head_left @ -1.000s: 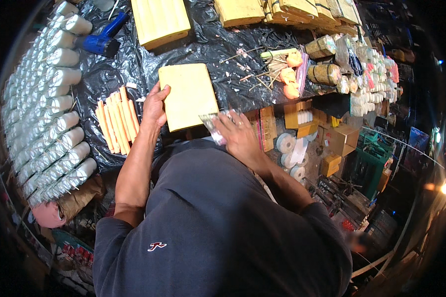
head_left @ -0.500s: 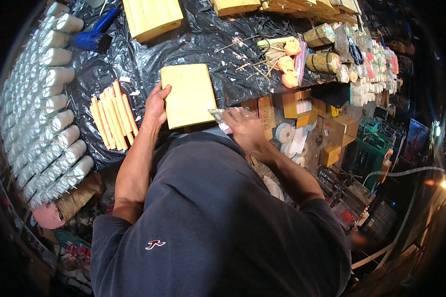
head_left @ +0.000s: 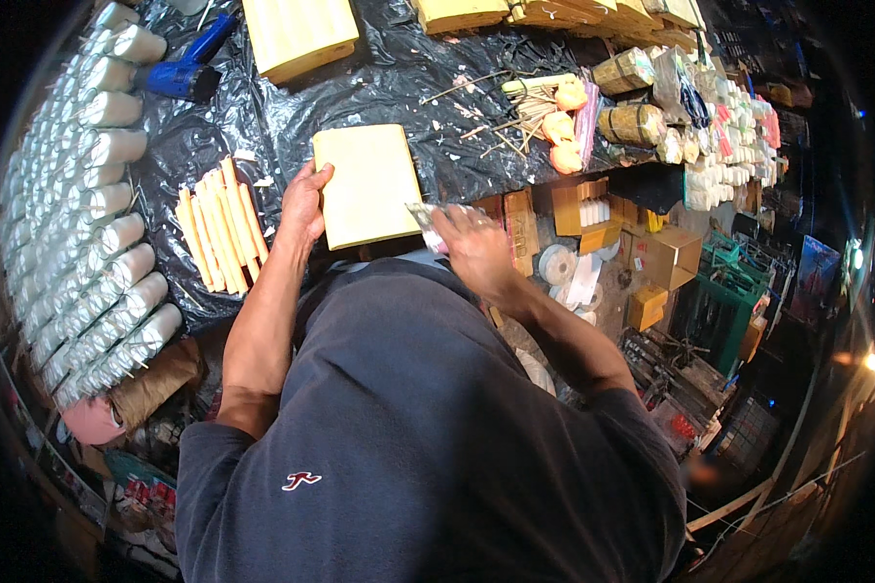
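A flat yellow rectangular block (head_left: 367, 187) lies at the near edge of the black plastic-covered table. My left hand (head_left: 304, 204) grips its left edge, thumb on the top face. At the block's lower right corner, my right hand (head_left: 472, 243) is closed around a crumpled piece of clear and pinkish plastic (head_left: 426, 223). Motion blurs that piece, and the fingers partly cover it, so I cannot tell what is inside. Left of my left hand rests a bundle of long orange sticks (head_left: 221, 228).
Rows of white thread-wound rolls (head_left: 117, 148) fill the left side, beside a blue tool (head_left: 183, 78). Another yellow block (head_left: 299, 37) stands at the back. Orange lumps (head_left: 559, 127) and thin sticks (head_left: 527, 107) lie to the right. Cardboard boxes (head_left: 673, 255) stand below the table.
The plastic piece in my right hand has tilted and shifted slightly at the block's right edge. My left hand keeps its grip; the block has barely moved.
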A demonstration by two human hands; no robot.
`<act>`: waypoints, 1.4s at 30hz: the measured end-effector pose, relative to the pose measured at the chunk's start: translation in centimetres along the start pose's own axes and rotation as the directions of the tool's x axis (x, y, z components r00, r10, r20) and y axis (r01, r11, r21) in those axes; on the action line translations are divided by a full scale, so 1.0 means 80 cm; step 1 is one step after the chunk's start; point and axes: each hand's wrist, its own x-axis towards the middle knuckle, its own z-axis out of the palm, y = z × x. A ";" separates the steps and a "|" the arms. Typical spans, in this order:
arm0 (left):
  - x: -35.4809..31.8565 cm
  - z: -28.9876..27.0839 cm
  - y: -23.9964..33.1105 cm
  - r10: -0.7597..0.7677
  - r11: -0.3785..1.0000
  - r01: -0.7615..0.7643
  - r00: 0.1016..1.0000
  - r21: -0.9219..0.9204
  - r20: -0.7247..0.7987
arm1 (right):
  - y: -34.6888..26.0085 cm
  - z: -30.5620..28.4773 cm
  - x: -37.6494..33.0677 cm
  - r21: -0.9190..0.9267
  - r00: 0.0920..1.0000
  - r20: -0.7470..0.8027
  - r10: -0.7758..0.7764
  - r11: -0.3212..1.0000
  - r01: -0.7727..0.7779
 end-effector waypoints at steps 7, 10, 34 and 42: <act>0.003 -0.004 -0.011 -0.032 0.996 0.037 0.998 -0.076 0.058 | 0.019 0.044 0.049 -0.028 0.997 -0.050 0.051 0.998 -0.053; 0.004 -0.003 -0.007 -0.049 0.997 0.052 0.998 -0.051 0.048 | 0.038 0.049 0.067 -0.073 0.999 -0.023 0.049 0.996 -0.051; 0.003 -0.006 -0.015 -0.044 0.995 0.047 0.998 -0.084 0.041 | 0.037 0.088 0.163 -0.069 0.998 -0.016 -0.065 0.996 0.063; 0.002 -0.004 -0.015 -0.057 0.990 0.058 0.998 -0.130 0.007 | 0.030 0.077 0.186 -0.158 0.987 0.128 -0.097 0.981 0.117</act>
